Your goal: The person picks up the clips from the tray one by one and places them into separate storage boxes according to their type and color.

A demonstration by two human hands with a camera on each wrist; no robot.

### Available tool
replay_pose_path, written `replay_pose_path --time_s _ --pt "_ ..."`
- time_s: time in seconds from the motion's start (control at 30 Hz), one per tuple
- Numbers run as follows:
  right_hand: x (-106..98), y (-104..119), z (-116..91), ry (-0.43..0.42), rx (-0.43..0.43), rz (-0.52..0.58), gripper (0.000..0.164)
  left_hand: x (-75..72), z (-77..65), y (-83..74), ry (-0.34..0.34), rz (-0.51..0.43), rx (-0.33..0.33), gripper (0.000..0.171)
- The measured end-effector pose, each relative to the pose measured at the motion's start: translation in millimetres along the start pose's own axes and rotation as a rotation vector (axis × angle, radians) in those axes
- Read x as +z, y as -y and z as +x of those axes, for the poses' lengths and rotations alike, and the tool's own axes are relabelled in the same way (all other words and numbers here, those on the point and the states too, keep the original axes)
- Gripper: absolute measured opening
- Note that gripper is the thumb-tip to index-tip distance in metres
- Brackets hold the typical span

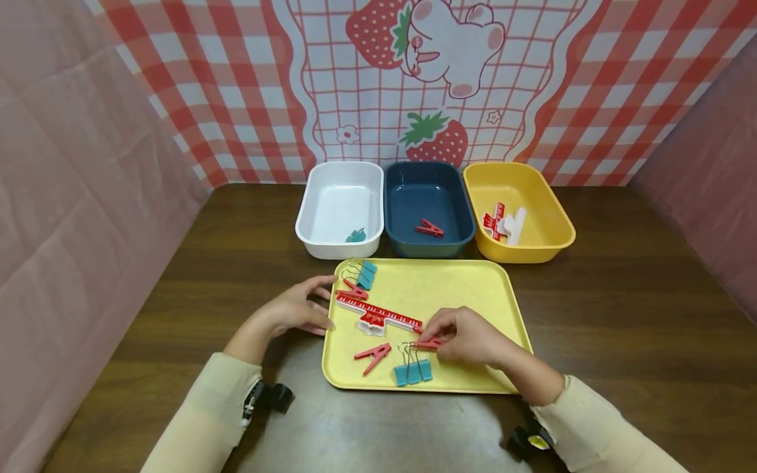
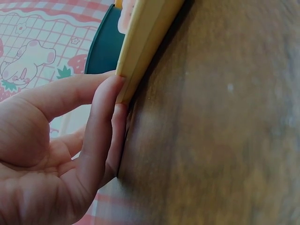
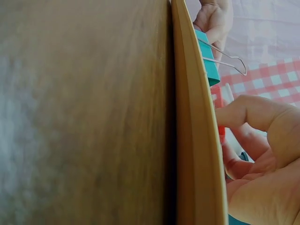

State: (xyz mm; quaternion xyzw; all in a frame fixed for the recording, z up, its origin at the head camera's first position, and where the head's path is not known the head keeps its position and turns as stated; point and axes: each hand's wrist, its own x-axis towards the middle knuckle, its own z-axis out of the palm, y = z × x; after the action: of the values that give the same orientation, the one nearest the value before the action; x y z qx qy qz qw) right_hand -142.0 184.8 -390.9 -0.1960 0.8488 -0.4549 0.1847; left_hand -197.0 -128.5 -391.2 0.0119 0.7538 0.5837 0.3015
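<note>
My right hand (image 1: 473, 336) pinches a red clothespin (image 1: 430, 343) low over the right-centre of the yellow tray (image 1: 467, 282); its fingers cover part of the pin. My left hand (image 1: 296, 307) touches the tray's left rim with relaxed, spread fingertips, also seen in the left wrist view. A teal binder clip (image 1: 413, 372) with wire handles lies just left of my right hand. Another red clothespin (image 1: 372, 357) is beside it. Across the tray's middle lies a red-and-white long clip (image 1: 378, 314). Near the upper left corner are a third clothespin (image 1: 353, 290) and a second teal binder clip (image 1: 367, 274).
Behind the tray stand three bins: a white one (image 1: 340, 249) with a teal clip, a dark blue one (image 1: 428, 249) with a red clothespin, and a yellow one (image 1: 526, 255) with a red and a white clip. A checked cloth (image 1: 236, 85) hangs behind the wooden table (image 1: 621, 295).
</note>
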Motion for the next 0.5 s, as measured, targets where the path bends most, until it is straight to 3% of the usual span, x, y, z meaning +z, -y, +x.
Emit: replay_pose_path --time_s 0.2,0.5 --pt "-2.4 0.8 0.3 -0.031 0.087 0.092 0.023 0.1 -0.3 -0.7 -0.004 0.000 -0.001 0.086" --pt "-6.4 3.2 1.4 -0.132 0.142 0.148 0.025 1.1 -0.9 -0.5 -0.002 -0.004 -0.001 0.086"
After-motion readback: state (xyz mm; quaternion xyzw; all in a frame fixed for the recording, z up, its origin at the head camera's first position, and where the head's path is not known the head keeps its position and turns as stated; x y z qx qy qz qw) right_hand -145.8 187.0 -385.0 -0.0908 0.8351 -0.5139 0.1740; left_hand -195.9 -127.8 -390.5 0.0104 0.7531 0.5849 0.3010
